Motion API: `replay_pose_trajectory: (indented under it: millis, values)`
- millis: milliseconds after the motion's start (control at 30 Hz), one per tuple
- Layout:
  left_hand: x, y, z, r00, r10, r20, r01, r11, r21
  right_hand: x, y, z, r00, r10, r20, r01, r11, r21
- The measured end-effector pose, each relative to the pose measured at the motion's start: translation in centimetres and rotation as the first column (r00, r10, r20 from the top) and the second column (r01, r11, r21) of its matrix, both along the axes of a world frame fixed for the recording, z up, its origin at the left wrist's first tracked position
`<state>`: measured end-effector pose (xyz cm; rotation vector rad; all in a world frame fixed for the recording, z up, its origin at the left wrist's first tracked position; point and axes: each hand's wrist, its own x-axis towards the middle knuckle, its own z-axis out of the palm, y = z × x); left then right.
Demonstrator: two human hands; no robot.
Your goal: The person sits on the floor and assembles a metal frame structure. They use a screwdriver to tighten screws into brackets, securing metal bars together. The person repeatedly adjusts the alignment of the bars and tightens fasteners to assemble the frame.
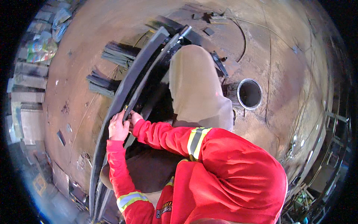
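Note:
A long dark steel beam [134, 67], curved by the lens, runs from the lower left to the upper middle, with a second steel edge [164, 56] along its right side. My left hand [118, 128] lies on the beam about midway, fingers closed together and pointing away from me. A tiny yellowish thing [126, 107] shows at its fingertips, too small to name. Close beside it, my right hand [134, 118] reaches in over the inner side of the beam with bent, closed fingers. What either hand holds is hidden.
Stacked dark metal bars [119, 54] and another bundle [101, 84] lie left of the beam. A round metal pipe piece [249, 94] stands to the right of my knee [195, 78]. Cables [268, 31] cross the brown floor. Plates and bags line the far left.

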<state>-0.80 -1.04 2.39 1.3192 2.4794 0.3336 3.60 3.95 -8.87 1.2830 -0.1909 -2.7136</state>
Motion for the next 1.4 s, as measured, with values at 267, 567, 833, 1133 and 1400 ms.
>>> replay_pose_trajectory:
  millis: [267,567,833,1133,1400]
  values:
    - [0.1,-0.1,-0.3,0.999,0.001,0.039,-0.002,1.000,0.025,9.4,9.6,12.9,0.862,0.381,-0.335,-0.154,0.825,0.543]
    - [-0.1,-0.1,-0.4,0.999,0.048,0.025,-0.048,0.999,0.009,22.3,36.0,9.0,0.830,-0.556,0.052,-0.450,-0.611,0.651]
    - [0.5,1.0,1.6,0.990,0.118,0.071,-0.114,0.992,-0.058,26.7,41.8,-4.6,0.700,-0.504,0.506,-0.709,-0.405,0.577]
    - [-0.9,4.9,13.0,0.999,-0.032,0.040,0.030,0.999,0.045,23.0,41.2,11.7,0.856,-0.433,-0.283,0.230,-0.172,0.958]
    - [-5.8,14.1,13.6,0.957,-0.228,0.178,0.222,0.973,0.054,13.1,31.6,11.2,0.977,-0.090,0.194,-0.199,-0.051,0.979]
